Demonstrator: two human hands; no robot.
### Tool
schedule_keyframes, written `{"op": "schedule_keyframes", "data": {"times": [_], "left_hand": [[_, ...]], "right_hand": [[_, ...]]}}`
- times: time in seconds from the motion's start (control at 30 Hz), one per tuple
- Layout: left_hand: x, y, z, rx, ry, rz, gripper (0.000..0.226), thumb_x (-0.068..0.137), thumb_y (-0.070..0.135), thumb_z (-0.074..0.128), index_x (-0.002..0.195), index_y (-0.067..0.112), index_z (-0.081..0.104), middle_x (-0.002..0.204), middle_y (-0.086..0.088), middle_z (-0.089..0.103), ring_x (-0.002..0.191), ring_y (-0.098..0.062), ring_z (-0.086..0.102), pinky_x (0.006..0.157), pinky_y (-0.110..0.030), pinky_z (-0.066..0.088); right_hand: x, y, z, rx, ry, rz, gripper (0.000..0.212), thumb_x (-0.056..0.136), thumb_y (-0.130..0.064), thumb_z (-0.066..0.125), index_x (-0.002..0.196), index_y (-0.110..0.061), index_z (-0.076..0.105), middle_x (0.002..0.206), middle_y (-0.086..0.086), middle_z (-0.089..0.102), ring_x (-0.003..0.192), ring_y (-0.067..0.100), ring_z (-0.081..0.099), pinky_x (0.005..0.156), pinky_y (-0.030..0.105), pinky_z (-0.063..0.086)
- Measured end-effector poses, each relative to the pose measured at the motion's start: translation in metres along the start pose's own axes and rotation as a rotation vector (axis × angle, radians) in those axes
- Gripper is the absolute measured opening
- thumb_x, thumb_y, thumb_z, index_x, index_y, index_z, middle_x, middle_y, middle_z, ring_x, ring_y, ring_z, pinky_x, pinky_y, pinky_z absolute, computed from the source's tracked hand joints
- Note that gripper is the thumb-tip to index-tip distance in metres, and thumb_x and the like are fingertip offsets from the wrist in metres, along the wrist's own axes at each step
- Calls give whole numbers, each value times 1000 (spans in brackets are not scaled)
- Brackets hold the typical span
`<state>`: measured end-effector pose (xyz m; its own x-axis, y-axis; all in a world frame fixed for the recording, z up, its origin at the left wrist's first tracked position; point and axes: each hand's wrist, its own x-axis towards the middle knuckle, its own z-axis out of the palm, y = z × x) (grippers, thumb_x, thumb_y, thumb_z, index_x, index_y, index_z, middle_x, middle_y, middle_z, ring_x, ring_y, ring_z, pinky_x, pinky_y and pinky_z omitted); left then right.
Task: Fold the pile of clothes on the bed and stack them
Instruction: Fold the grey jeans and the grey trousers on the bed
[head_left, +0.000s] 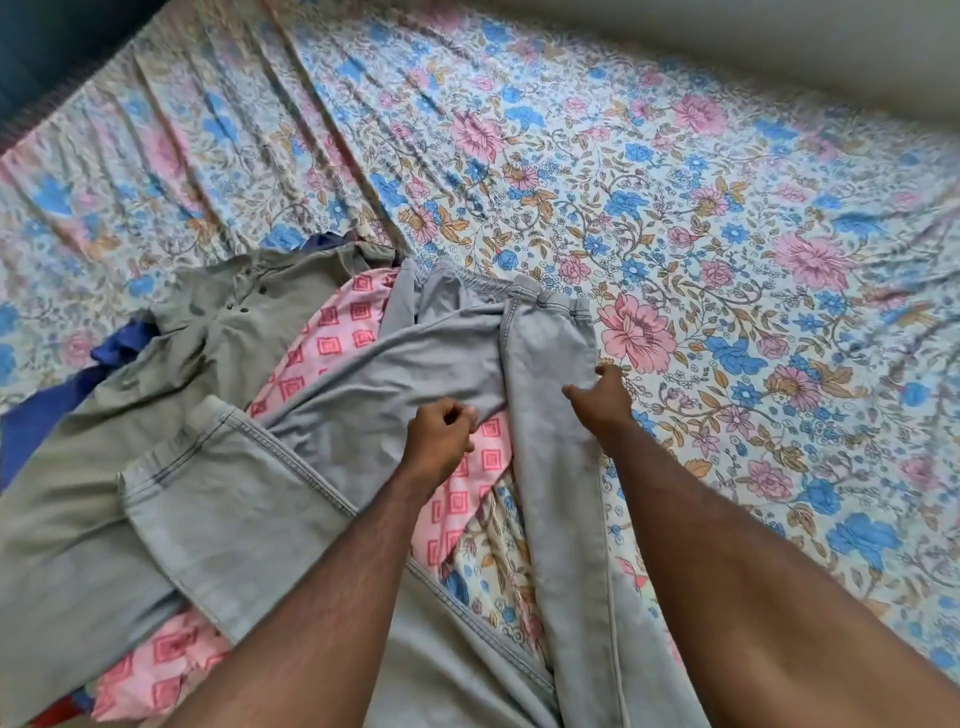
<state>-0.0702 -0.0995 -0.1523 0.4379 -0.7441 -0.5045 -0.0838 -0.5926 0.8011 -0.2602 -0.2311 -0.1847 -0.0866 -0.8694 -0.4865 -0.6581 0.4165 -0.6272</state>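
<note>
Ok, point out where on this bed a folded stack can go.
The widest bare stretch of floral sheet lies right of the grey trousers, past the right hand. The wrinkled sheet beyond the olive shirt is also free. The near left is crowded with the pink patterned cloth and blue garment.

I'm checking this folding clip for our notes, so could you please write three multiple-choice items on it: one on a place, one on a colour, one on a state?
1. Where does the olive shirt lie relative to the grey trousers?
A. to their left
B. to their right
C. on the floor

2. What colour is the patterned cloth under the trousers?
A. green
B. pink
C. black

3. What is the left hand doing?
A. lying flat
B. gripping the trousers' fabric
C. holding a hanger

Answers: 1 A, the shirt lies on the pile's left; 2 B, pink with red squares; 3 B, fingers curled on grey fabric.
</note>
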Motion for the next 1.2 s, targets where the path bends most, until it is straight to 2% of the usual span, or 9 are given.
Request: {"op": "schedule_keyframes", "data": {"times": [0.17, 0.33, 0.53, 0.67, 0.83, 0.93, 1.07, 1.13, 1.2], "left_hand": [[17, 6, 1, -58, -73, 20, 18, 96, 29, 66, 86, 15, 68, 84, -7, 72, 72, -16, 66, 66, -30, 51], [26, 13, 1, -150, -168, -31, 34, 95, 39, 66, 94, 5, 66, 85, -7, 66, 69, -14, 60, 61, -30, 44], [27, 20, -21, -212, -268, -50, 38, 95, 46, 64, 103, 9, 65, 98, -5, 67, 83, -16, 64, 66, -33, 48], [20, 25, -48, -309, -289, -62, 36, 97, 51, 58, 116, 20, 59, 112, 0, 70, 102, -18, 65, 76, -36, 52], [2, 7, -92, -666, -269, -124, 73, 81, 76, 51, 138, 31, 54, 121, 0, 70, 108, -21, 67, 92, -48, 54], [-16, -23, -126, -1084, -14, -215, 59, 86, 63, 61, 113, 11, 69, 99, -5, 72, 96, -19, 67, 93, -35, 54], [-32, -77, -173, -955, 233, -329, 43, 88, 42, 72, 116, 9, 68, 98, -9, 74, 81, -20, 72, 69, -30, 59], [-29, -92, -189, -925, 261, -284, 28, 98, 21, 63, 124, 13, 63, 105, -11, 74, 86, -24, 72, 71, -35, 62], [-19, -100, -197, -908, 254, -250, 26, 97, 13, 64, 123, 12, 64, 111, -12, 75, 103, -30, 71, 89, -43, 59]], "right_hand": [[18, -14, 8, 146, 82, 122, 70, 89, -30, 78, 146, -4, 45, 144, 19, 54, 133, 35, 52, 105, 38, 44], [38, -18, 14, 115, 90, 95, 42, 84, -25, 82, 123, -15, 71, 123, 7, 71, 106, 26, 68, 100, 36, 53], [50, -25, 13, 187, 84, 184, 69, 78, -20, 87, 133, -3, 50, 127, 17, 62, 105, 31, 63, 83, 39, 57], [-11, -67, 24, 196, -15, -172, 34, 95, -7, 65, 129, -9, 64, 103, 6, 68, 86, 21, 66, 58, 9, 49], [-137, -125, 91, 215, -289, -564, 27, 102, -8, 56, 126, -18, 63, 89, 7, 71, 68, 9, 70, 58, 26, 56], [-194, -128, 152, -68, -476, -774, 25, 93, -21, 55, 114, -30, 63, 95, 8, 75, 86, 24, 71, 71, 35, 55], [-217, -125, 194, -223, -714, -741, 31, 81, -21, 62, 109, -26, 76, 84, -1, 77, 65, 2, 66, 70, 26, 52], [-207, -124, 202, -163, -577, -679, 31, 83, -32, 66, 108, -17, 78, 95, -1, 77, 69, -2, 64, 74, 25, 50], [-189, -126, 209, -118, -334, -676, 34, 86, -33, 64, 113, -15, 73, 108, 6, 73, 89, 16, 68, 83, 33, 52]]}}
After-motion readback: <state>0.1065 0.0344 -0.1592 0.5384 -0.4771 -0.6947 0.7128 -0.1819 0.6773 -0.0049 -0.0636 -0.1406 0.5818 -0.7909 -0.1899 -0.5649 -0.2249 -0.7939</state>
